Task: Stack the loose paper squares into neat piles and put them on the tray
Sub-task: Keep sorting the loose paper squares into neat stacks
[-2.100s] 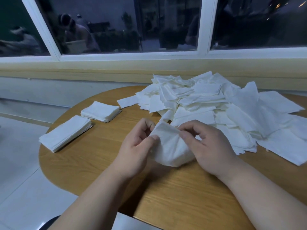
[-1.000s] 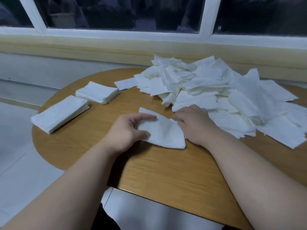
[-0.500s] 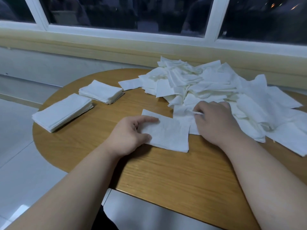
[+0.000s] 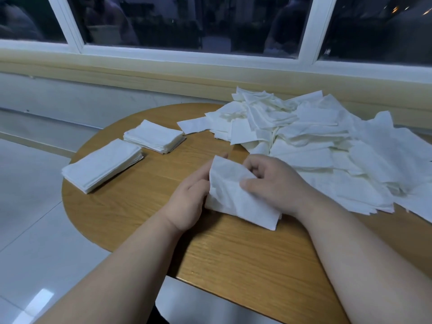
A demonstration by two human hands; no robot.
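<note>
Loose paper squares on a round wooden tabletop point(image 4: 233, 258), some held in both hands.
A big loose heap point(image 4: 327, 146) covers the far right; two neat piles point(image 4: 102, 164) point(image 4: 154, 136) lie at the left. At the near middle, the right hand point(image 4: 275, 185) pinches the held squares point(image 4: 233, 199) with curled fingers; the left hand point(image 4: 187, 202) rests almost straight fingers against their left edge.

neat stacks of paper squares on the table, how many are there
2: one stack near the left edge of the table, the other just behind it toward the window. The loose heap may hide more.
</note>
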